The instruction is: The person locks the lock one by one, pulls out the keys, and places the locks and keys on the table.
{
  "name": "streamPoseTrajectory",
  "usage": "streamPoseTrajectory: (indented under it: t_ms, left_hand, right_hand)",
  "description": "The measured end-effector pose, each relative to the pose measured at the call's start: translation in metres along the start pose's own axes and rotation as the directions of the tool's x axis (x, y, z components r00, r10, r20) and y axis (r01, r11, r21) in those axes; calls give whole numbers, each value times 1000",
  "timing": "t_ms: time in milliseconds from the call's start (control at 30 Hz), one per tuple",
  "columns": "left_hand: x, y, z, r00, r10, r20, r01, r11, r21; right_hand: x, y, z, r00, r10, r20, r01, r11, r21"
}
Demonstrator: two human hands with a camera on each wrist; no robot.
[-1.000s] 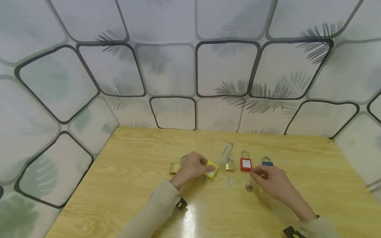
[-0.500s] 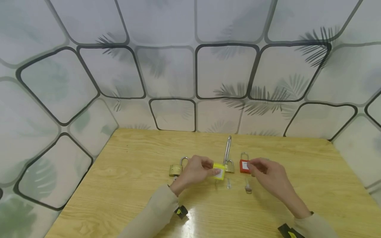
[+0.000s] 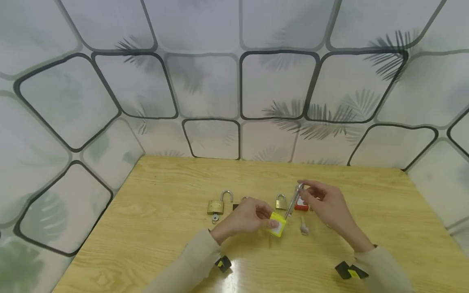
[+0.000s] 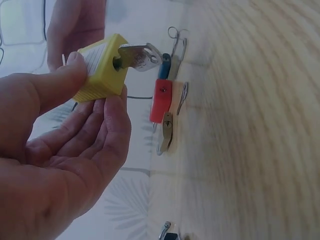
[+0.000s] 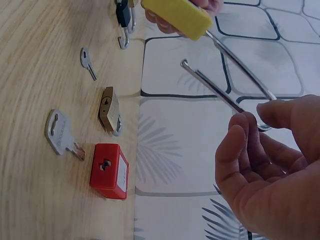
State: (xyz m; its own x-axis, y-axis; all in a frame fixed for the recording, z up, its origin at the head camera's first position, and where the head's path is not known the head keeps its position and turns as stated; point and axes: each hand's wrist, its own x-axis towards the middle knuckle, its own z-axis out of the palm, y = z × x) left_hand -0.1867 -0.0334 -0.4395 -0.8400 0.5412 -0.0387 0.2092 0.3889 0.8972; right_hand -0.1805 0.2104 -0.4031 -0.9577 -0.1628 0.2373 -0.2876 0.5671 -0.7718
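Observation:
My left hand (image 3: 246, 218) holds a yellow padlock (image 3: 281, 228) by its body, just above the table, thumb across its white label. A key (image 4: 141, 57) sticks out of its keyhole in the left wrist view. The long metal shackle (image 3: 292, 202) slants up to the right from the body. At its bend, my right hand (image 3: 331, 204) pinches it between thumb and fingers. In the right wrist view, one shackle leg (image 5: 245, 67) meets the yellow body, while the other ends free beside it. Behind the right fingers stands a red padlock (image 3: 301, 206), partly covered.
A small brass padlock (image 3: 281, 203) lies behind the yellow one. To the left are a larger brass padlock (image 3: 215, 207), its shackle raised, and a dark padlock (image 3: 235, 206) half hidden by my left hand. A loose key (image 3: 303, 228) lies in front; a blue padlock (image 4: 164, 66) is farther right.
My left hand has carried the yellow padlock rightward and turned it, so the shackle now leans right. My right hand has come left from near the blue padlock and taken hold of the shackle's bend.

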Motion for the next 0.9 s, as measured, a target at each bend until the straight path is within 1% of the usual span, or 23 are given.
streamPoseTrajectory:
  t_ms: [133, 267, 367, 500, 733, 900]
  left_hand:
    - [0, -1, 3, 1000, 7, 7, -7, 1000, -2]
    - [-1, -2, 4, 999, 6, -32, -5, 999, 35]
    - [-2, -2, 4, 998, 4, -60, 0, 998, 57]
    - [-4, -3, 6, 997, -3, -79, 8, 998, 58]
    - [-11, -3, 8, 995, -35, -95, 38, 999, 30]
    - [-14, -3, 9, 995, -22, -101, 24, 999, 28]
  right_hand:
    - [2, 1, -3, 1000, 15, 13, -15, 1000, 12]
    - [0, -1, -5, 997, 79, 20, -79, 997, 4]
    - [0, -4, -6, 994, 106, 24, -106, 994, 11]
    - [0, -7, -6, 994, 106, 32, -107, 994, 37]
    - [5, -12, -1, 991, 111, 78, -113, 993, 22]
    - [6, -17, 2, 989, 107, 106, -111, 993, 40]
